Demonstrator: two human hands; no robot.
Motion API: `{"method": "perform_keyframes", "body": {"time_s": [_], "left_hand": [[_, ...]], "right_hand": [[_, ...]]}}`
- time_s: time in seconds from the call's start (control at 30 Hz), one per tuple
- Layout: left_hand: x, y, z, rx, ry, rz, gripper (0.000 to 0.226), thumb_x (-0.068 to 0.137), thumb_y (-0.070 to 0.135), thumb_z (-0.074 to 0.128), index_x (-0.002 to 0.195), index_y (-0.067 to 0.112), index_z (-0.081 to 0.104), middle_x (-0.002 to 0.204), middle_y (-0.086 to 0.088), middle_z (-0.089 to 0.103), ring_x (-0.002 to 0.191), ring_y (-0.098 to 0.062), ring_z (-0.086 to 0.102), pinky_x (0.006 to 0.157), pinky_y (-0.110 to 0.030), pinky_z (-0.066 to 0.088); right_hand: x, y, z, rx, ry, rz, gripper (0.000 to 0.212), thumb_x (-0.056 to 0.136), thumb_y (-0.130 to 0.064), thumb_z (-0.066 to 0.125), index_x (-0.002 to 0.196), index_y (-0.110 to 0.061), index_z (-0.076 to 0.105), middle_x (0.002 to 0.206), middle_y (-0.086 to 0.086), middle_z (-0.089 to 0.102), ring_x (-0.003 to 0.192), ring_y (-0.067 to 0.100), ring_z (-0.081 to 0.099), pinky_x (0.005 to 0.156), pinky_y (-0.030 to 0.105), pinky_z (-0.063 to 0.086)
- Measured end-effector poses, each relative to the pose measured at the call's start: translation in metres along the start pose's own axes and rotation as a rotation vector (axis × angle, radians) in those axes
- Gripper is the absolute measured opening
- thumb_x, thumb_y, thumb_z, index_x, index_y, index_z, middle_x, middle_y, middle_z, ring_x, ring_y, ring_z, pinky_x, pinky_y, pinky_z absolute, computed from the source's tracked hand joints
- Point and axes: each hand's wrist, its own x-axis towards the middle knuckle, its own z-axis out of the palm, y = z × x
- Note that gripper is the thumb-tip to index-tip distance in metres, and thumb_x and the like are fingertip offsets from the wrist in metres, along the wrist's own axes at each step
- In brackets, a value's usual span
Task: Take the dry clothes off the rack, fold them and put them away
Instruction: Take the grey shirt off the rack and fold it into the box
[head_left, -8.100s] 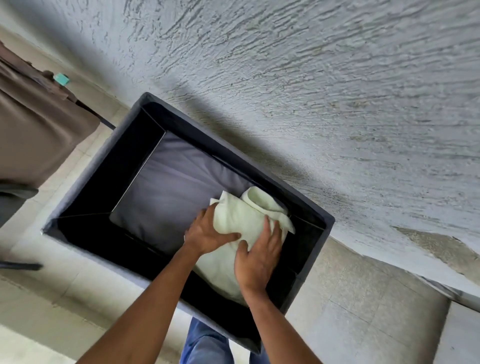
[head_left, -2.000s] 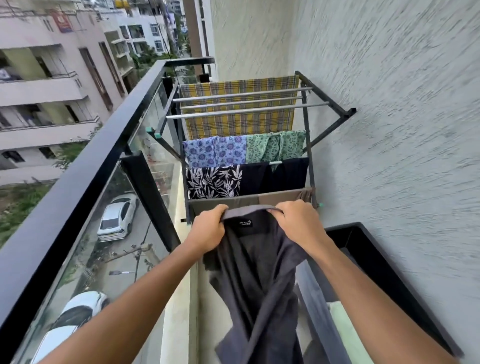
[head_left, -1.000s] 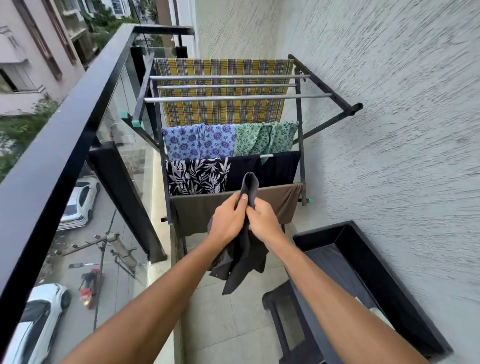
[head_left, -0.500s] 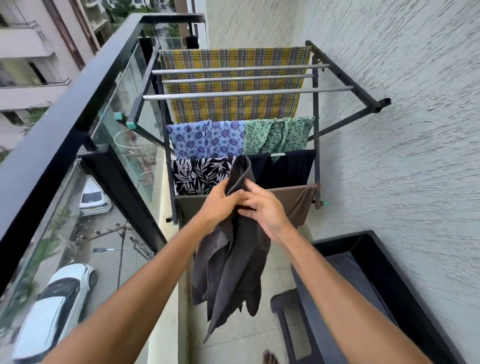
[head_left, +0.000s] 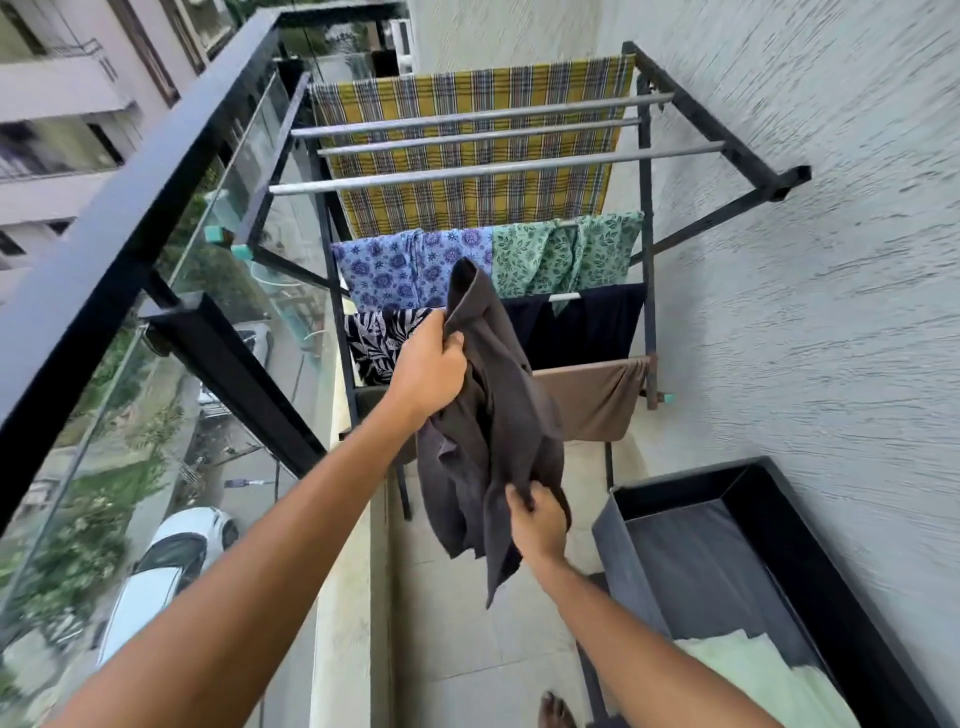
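Holds a dark grey garment (head_left: 493, 431) at the centre of the frame, clear of the drying rack (head_left: 493, 169) and hanging in front of the brown cloth (head_left: 592, 397) on its lowest rail. Grips the upper fold with the left hand (head_left: 428, 366), fingers curled round the fabric and thumb across the front, a peak of cloth standing above the knuckles. Grips the lower part with the right hand (head_left: 537, 522), lower centre, fingers curled into the bunched fabric, a pointed tail dangling below the wrist over the tiled floor (head_left: 467, 623). Leaves the garment slack and creased between the two grips, one above the other. Compared with half a second ago, has the right hand down from just beside the left, near the top fold, to the lower edge; keeps the left at the top. Takes in more of the dark storage bin (head_left: 618, 545) at lower right, with a pale green cloth (head_left: 748, 675) now in view in its near end.
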Motion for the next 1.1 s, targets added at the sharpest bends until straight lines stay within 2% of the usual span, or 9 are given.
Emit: {"method": "perform_keyframes", "body": {"time_s": [0.13,0.27,0.37,0.47,0.57,0.7,0.87,0.97,1.1], "left_hand": [[0.012,-0.002,-0.027,0.106,0.144,0.056,0.024,0.104,0.017,0.040,0.124,0.017,0.051,0.109,-0.004,0.063,0.093,-0.025,0.057,0.078,-0.037,0.045],[0.016,-0.018,-0.047,0.212,0.243,0.005,0.027,0.103,0.015,0.039,0.129,0.014,0.044,0.103,-0.005,0.055,0.089,-0.029,0.051,0.074,-0.038,0.039],[0.012,-0.017,-0.043,0.096,0.315,-0.091,0.042,0.101,0.015,0.036,0.142,0.023,0.030,0.105,-0.007,0.057,0.089,-0.032,0.057,0.077,-0.044,0.049],[0.012,0.000,-0.034,-0.175,0.409,-0.250,0.065,0.098,0.008,0.031,0.151,0.039,0.009,0.112,-0.004,0.057,0.084,-0.022,0.059,0.074,-0.038,0.050],[0.013,0.023,-0.024,-0.254,0.454,-0.253,0.081,0.097,0.002,0.031,0.152,0.048,-0.007,0.097,0.006,0.051,0.080,-0.023,0.062,0.071,-0.039,0.051],[0.017,0.050,-0.014,-0.337,0.458,-0.259,0.089,0.093,-0.007,0.030,0.153,0.050,-0.004,0.087,0.013,0.048,0.074,-0.016,0.060,0.061,-0.031,0.047],[0.016,0.068,-0.011,-0.434,0.527,-0.237,0.083,0.087,-0.012,0.027,0.143,0.048,0.022,0.112,0.000,0.051,0.076,-0.016,0.056,0.061,-0.031,0.044],[0.013,0.075,-0.012,-0.480,0.556,-0.248,0.063,0.082,-0.011,0.026,0.126,0.035,0.028,0.112,-0.009,0.052,0.074,-0.020,0.051,0.060,-0.031,0.041],[0.006,0.082,-0.016,-0.552,0.572,-0.213,0.046,0.082,-0.011,0.028,0.116,0.019,0.026,0.094,-0.001,0.042,0.069,-0.017,0.043,0.057,-0.028,0.039]], "right_hand": [[0.046,-0.016,-0.026,0.252,0.135,0.034,0.021,0.101,-0.023,0.052,0.085,-0.013,0.059,0.085,0.004,0.065,0.086,0.026,0.059,0.082,0.046,0.045],[0.064,-0.040,-0.076,0.165,0.210,-0.213,0.030,0.104,-0.027,0.049,0.073,-0.027,0.045,0.069,-0.015,0.052,0.067,0.007,0.047,0.070,0.040,0.040],[0.061,-0.050,-0.101,0.022,0.236,-0.374,0.025,0.102,-0.029,0.053,0.078,-0.031,0.049,0.070,-0.018,0.056,0.066,0.003,0.050,0.065,0.033,0.040],[0.043,-0.049,-0.109,-0.179,0.155,-0.537,0.015,0.098,-0.039,0.060,0.103,-0.024,0.058,0.081,-0.019,0.063,0.076,0.001,0.058,0.068,0.025,0.041],[0.024,-0.039,-0.098,-0.312,0.075,-0.774,0.052,0.093,-0.036,0.070,0.139,-0.023,0.050,0.116,-0.013,0.067,0.096,0.001,0.062,0.078,0.021,0.050],[0.008,-0.026,-0.059,-0.570,0.075,-1.074,0.059,0.089,-0.013,0.062,0.143,-0.034,0.049,0.085,0.005,0.063,0.053,0.023,0.055,0.046,0.031,0.043],[0.002,-0.060,-0.013,-0.577,-0.089,-0.848,0.036,0.088,-0.019,0.053,0.114,-0.031,0.075,0.084,0.008,0.074,0.061,0.033,0.066,0.053,0.037,0.056],[0.006,-0.082,0.006,-0.592,-0.278,-0.676,0.041,0.095,-0.016,0.046,0.124,-0.034,0.070,0.109,0.007,0.074,0.090,0.035,0.069,0.079,0.039,0.056],[0.019,-0.094,0.020,-0.519,-0.327,-0.447,0.042,0.097,-0.022,0.047,0.136,-0.030,0.062,0.136,0.005,0.063,0.120,0.033,0.060,0.102,0.038,0.049]]}}
